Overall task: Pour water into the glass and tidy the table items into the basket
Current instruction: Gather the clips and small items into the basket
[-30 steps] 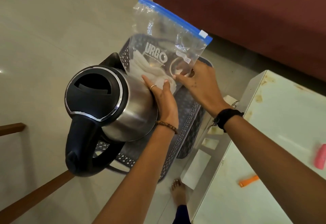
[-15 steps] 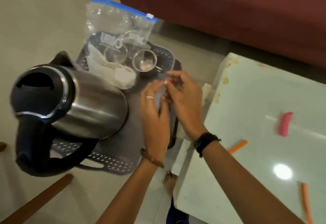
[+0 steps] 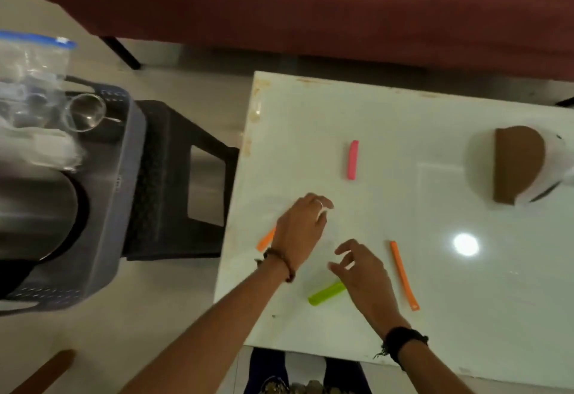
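Observation:
The grey basket (image 3: 130, 151) sits on a dark stool (image 3: 186, 176) left of the white table (image 3: 435, 285). It holds the steel kettle (image 3: 34, 213), a clear zip bag (image 3: 31, 61) and a glass (image 3: 85, 112). Both my hands hover over the table's left part, holding nothing. My left hand (image 3: 299, 229) is beside a short orange stick (image 3: 265, 240), partly covering it. My right hand (image 3: 363, 272) is just right of a green stick (image 3: 326, 293). A long orange stick (image 3: 403, 274) lies to its right, and a pink stick (image 3: 353, 159) lies farther back.
A white jug with a brown lid (image 3: 518, 167) stands at the table's right. A dark red sofa (image 3: 310, 5) runs along the back. A wooden chair part (image 3: 43, 372) shows at the bottom left. My feet are below the table's near edge.
Both hands let go of the zip bag, which now rests in the basket, and moved right over the table. My view swung right from the basket to the table.

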